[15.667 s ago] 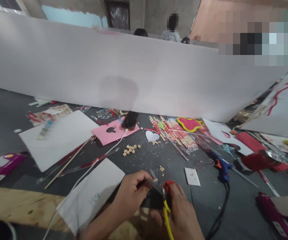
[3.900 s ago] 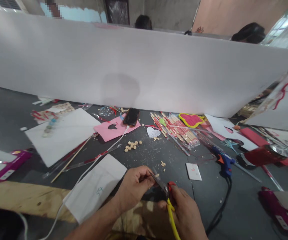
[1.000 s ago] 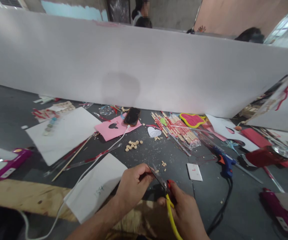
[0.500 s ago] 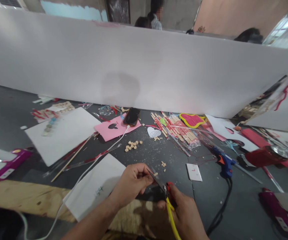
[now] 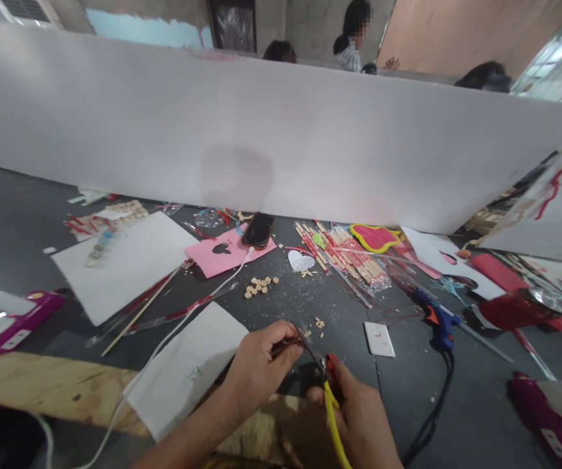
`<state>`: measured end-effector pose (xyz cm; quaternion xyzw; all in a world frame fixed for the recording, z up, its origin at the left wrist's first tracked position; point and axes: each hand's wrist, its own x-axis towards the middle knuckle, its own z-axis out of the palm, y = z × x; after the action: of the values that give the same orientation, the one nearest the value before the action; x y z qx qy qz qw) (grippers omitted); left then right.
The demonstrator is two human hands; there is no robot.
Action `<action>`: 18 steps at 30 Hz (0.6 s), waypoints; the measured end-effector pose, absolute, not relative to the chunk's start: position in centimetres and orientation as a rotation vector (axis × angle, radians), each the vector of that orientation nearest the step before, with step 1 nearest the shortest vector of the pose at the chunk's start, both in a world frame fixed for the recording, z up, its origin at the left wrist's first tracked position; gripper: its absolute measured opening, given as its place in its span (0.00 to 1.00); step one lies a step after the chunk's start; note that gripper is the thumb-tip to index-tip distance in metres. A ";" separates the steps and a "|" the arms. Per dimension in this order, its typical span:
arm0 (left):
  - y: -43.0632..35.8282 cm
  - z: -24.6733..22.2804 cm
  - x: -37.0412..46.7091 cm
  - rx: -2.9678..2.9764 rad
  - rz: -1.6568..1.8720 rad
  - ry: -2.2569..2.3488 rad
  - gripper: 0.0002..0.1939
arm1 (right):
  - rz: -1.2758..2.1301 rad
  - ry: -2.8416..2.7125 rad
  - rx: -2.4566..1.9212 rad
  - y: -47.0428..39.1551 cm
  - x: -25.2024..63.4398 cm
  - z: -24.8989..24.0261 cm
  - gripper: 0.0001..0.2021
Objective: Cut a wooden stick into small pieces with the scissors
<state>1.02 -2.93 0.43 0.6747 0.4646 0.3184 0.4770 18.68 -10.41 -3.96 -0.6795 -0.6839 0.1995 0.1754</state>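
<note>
My right hand [image 5: 361, 413] is closed round the yellow and red handles of a cutting tool [image 5: 332, 417], whose dark blades point up and left. The blade tips reach the fingertips of my left hand [image 5: 261, 365]. That hand is pinched closed, and what it holds is too small to make out. Just beyond the blades lie a few short wooden bits [image 5: 319, 323] on the dark table. A pile of small wooden pieces [image 5: 260, 286] sits farther back, near a white paper heart [image 5: 301, 260].
A phone [image 5: 258, 230] with a white cable rests on pink paper [image 5: 212, 255]. Wooden sticks [image 5: 327, 251] lie to its right. A blue glue gun [image 5: 439, 319] and white card [image 5: 379, 339] are at right. A white partition [image 5: 163, 130] stands behind; people's heads show above it.
Both hands and the tool stay nearly in place, with my left hand slightly shifted right. Behind the partition, a person has moved to the right.
</note>
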 end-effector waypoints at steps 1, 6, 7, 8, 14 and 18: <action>-2.9 0.4 1.0 1.672 0.787 1.143 0.06 | 0.567 -1.942 -1.930 -10.3 18.6 -3.9 0.24; -3.0 0.3 1.1 1.702 0.818 1.227 0.09 | 0.595 -1.956 -1.949 -10.2 18.5 -3.8 0.24; -3.0 0.3 1.2 1.709 0.821 1.245 0.09 | 0.600 -1.950 -1.949 -10.2 18.5 -3.8 0.24; -3.0 0.3 1.2 1.718 0.822 1.262 0.10 | 0.601 -1.941 -1.948 -10.2 18.5 -3.9 0.24; -2.9 0.2 1.4 1.616 0.731 1.242 0.11 | 0.597 -1.929 -1.954 -10.2 18.5 -4.2 0.23; -2.4 0.2 1.2 1.571 0.699 1.189 0.11 | 0.603 -1.916 -1.948 -10.3 18.5 -4.3 0.22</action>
<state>1.24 -2.45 0.23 0.6501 0.4920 0.2894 0.5015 18.52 -10.26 -4.27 -0.6859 -0.6747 0.2123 0.1710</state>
